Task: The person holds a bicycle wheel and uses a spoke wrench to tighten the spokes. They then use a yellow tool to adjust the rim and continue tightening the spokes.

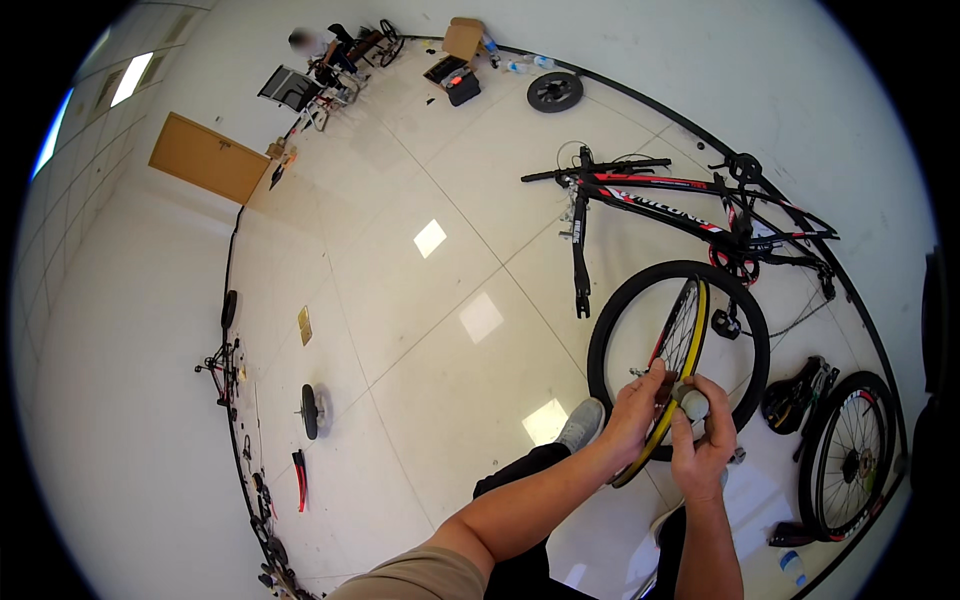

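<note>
My left hand (634, 405) is closed on a bicycle wheel rim (667, 339), which stands tilted in front of me with its spokes showing. A yellow band (697, 325) runs along the rim's outer edge. Beside it, my right hand (708, 440) is closed round a small, round, grey-white thing (693, 404) held against the band; its exact kind is not clear. Behind the rim is a loose black bicycle tyre (609, 318). Fingers hide part of the rim where both hands meet.
A black and red bicycle frame (665, 208) without wheels lies beyond the tyre. At the right are a saddle (790, 395) and another wheel (853, 462). A small wheel (309, 411) and a red-black part (299, 480) lie left. Far back, a person (335, 55) sits near a chair (292, 88).
</note>
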Tool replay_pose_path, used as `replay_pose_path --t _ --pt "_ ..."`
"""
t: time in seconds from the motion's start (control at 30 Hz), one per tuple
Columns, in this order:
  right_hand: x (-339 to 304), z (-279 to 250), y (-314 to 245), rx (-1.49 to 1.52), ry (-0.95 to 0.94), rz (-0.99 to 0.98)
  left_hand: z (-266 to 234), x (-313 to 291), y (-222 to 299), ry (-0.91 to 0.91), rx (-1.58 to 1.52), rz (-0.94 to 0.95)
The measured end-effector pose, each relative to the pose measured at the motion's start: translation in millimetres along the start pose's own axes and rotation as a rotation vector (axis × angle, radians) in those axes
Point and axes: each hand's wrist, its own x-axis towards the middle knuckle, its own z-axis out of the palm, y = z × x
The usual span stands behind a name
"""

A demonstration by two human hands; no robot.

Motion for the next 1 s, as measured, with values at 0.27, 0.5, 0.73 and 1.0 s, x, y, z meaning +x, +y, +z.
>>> replay_pose_path --t 0.27,0.5,0.73,1.0 --pt "-2.4 4.5 0.9 0.032 0.000 0.047 -9.4 6.8 -8.3 0.002 -0.025 -0.011" --pt "-2.7 3.7 -1.2 0.061 0.027 0.158 -5.5 4.2 -16.2 -0.070 0.052 0.058" --pt "-6.3 1.8 2.8 0.019 0.113 0.269 10.0 -11.3 -18.2 -0.134 0.107 -0.009" --pt "-47.5 -9.3 7.9 -0.096 0.025 0.171 -5.5 -44.5 -59.2 -0.089 0.023 0.023"
